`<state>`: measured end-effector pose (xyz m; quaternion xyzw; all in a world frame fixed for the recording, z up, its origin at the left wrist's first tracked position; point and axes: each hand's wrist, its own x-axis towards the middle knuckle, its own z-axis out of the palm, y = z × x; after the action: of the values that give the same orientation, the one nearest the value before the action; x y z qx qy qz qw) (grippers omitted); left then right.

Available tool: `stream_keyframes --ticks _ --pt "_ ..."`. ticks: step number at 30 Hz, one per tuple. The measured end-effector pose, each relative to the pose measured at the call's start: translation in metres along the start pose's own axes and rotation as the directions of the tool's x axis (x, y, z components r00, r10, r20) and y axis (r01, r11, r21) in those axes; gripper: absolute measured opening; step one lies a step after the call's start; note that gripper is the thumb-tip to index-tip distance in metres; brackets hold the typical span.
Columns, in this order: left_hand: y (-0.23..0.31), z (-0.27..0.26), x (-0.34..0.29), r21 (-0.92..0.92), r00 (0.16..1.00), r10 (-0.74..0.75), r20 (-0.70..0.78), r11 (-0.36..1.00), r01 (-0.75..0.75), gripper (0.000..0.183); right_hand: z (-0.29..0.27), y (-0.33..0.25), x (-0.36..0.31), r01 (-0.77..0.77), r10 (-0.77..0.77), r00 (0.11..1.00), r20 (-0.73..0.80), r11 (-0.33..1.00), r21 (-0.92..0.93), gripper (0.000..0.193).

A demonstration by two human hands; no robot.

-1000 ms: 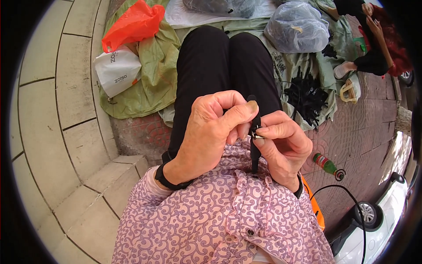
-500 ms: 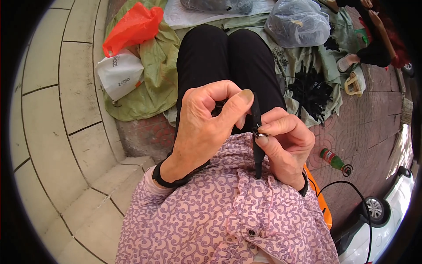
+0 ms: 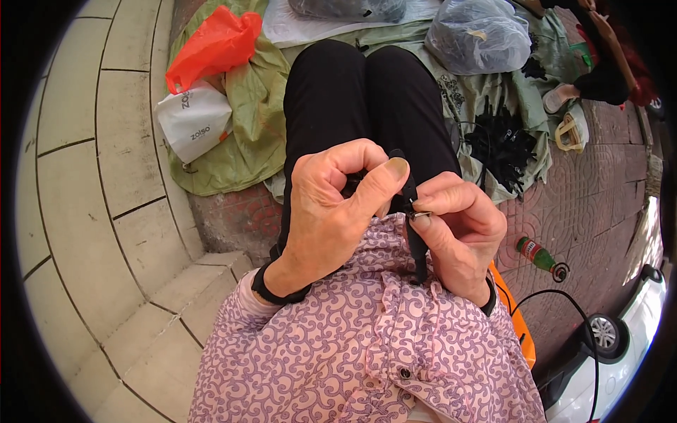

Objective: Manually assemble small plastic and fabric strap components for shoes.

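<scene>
Over my lap, a narrow black strap (image 3: 417, 252) runs between my two hands, its lower end hanging against my patterned shirt. My left hand (image 3: 331, 211) pinches the strap near its upper end between thumb and fingers. Lower down, my right hand (image 3: 462, 233) grips the small metal buckle (image 3: 422, 213) between thumb and forefinger. Part of the strap behind my left fingers is hidden. A heap of similar black straps (image 3: 499, 144) lies on the green cloth beyond my right hand.
A red plastic bag (image 3: 215, 49) and a white bag (image 3: 194, 123) lie on green sacking at left. Ahead right sits a filled translucent bag (image 3: 479, 39). A green bottle (image 3: 537, 254) lies on the paving; a cable (image 3: 575, 303) curves nearby. Another person (image 3: 606, 70) is at far right.
My left thumb and fingertips have dipped a little, and the strap's upper end has tilted to the left. My right hand keeps its grip at the buckle.
</scene>
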<state>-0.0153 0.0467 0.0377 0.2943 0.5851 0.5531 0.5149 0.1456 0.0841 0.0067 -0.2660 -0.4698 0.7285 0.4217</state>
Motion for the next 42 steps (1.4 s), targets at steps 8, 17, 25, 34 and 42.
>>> stream_keyframes --ticks 8,17,25,34,42 --pt "-0.003 -0.002 0.001 0.006 1.0 0.022 -0.012 1.0 -0.022 0.028 0.005 0.0 0.003 0.035 -0.037 0.999 -0.034 0.997 -0.072 0.018" --pt "-0.004 0.003 0.0 0.145 0.978 0.198 -0.06 0.971 -0.188 0.029 0.01 -0.001 0.008 0.224 -0.244 0.97 -0.005 0.898 -0.378 0.021" --pt "-0.008 0.004 -0.002 0.231 0.949 0.291 -0.124 0.938 -0.258 0.025 0.024 -0.003 0.005 0.01 -0.059 0.974 -0.218 0.975 -0.222 0.023" --pt "-0.011 0.006 0.0 0.382 0.868 0.489 -0.088 0.821 -0.424 0.026 0.028 -0.008 0.009 -0.108 0.081 0.958 -0.275 0.991 -0.084 0.019" --pt "-0.019 0.005 0.001 0.386 0.866 0.488 -0.112 0.824 -0.414 0.027 0.028 -0.008 0.014 -0.144 0.11 0.945 -0.308 0.986 -0.088 0.016"
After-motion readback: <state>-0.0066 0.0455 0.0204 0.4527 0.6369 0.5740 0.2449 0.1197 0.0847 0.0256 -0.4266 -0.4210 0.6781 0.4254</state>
